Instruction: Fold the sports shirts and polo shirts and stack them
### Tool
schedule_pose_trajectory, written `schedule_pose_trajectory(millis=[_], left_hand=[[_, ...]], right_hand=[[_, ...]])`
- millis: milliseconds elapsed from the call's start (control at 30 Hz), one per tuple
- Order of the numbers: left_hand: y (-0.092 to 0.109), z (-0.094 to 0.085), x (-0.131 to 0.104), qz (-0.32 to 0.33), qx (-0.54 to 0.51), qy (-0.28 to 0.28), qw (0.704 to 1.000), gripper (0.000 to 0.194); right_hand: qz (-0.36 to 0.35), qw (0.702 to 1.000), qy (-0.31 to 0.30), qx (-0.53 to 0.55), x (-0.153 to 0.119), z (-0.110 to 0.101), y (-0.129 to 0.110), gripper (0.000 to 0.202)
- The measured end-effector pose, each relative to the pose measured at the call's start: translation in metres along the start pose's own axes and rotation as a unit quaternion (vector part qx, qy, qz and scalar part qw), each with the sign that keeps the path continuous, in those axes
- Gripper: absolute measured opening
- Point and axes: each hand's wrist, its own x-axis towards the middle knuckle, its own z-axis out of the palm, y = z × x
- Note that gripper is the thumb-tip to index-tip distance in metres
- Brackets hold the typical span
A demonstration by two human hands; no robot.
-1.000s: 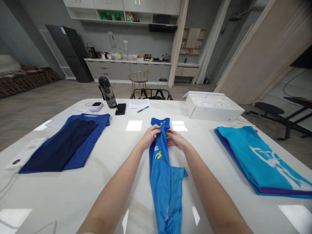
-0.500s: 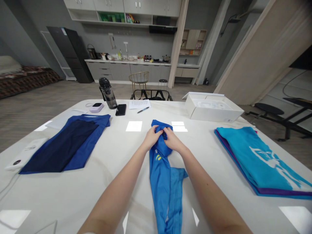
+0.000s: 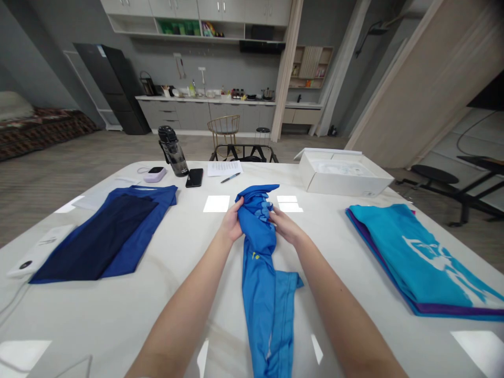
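A bright blue garment (image 3: 258,294) with a small yellow mark lies lengthwise down the middle of the table, its far end bunched and lifted. My left hand (image 3: 232,219) grips the left side of that bunched end, thumb on top and fingers partly under the cloth. On the opposite side, my right hand (image 3: 286,224) holds the gathered folds at its fingertips. Some of the fingers of both hands are hidden by the fabric. The near end of the garment runs out of the bottom of the view.
Folded dark blue clothes (image 3: 98,236) lie at left beside a white power strip (image 3: 41,251). Folded turquoise and purple clothes (image 3: 425,257) lie at right. Along the back are a bottle (image 3: 173,152), a phone (image 3: 194,178), a pen (image 3: 230,177), paper (image 3: 224,168) and an open white box (image 3: 346,176).
My hands, close together on top of the cloth before, have moved apart to its two sides. The garment's far end is now raised and more bunched, with pale folds showing on the right.
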Motion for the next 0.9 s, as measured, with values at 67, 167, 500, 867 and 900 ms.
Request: schedule_pose_trajectory(millis=[67, 167, 500, 867, 900], left_hand=[[0.002, -0.001, 0.000, -0.006, 0.006, 0.013, 1.000, 0.048], [0.006, -0.012, 0.004, 0.033, 0.072, 0.112, 0.991, 0.036], [0.011, -0.038, 0.005, 0.309, 0.599, 0.205, 0.710, 0.055], [0.004, -0.016, 0.007, 0.244, 0.436, 0.129, 0.856, 0.022], [0.012, -0.020, 0.005, 0.238, 0.370, 0.139, 0.887, 0.023]], right_hand=[[0.048, 0.995, -0.055, 0.061, -0.005, 0.004, -0.003, 0.047], [0.039, 0.995, -0.046, 0.081, -0.005, 0.011, -0.005, 0.043], [-0.106, 0.984, 0.138, -0.037, 0.004, 0.008, -0.007, 0.040], [-0.062, 0.993, 0.088, -0.054, -0.001, -0.014, -0.017, 0.039], [-0.069, 0.988, 0.116, -0.075, -0.001, -0.021, -0.019, 0.039]])
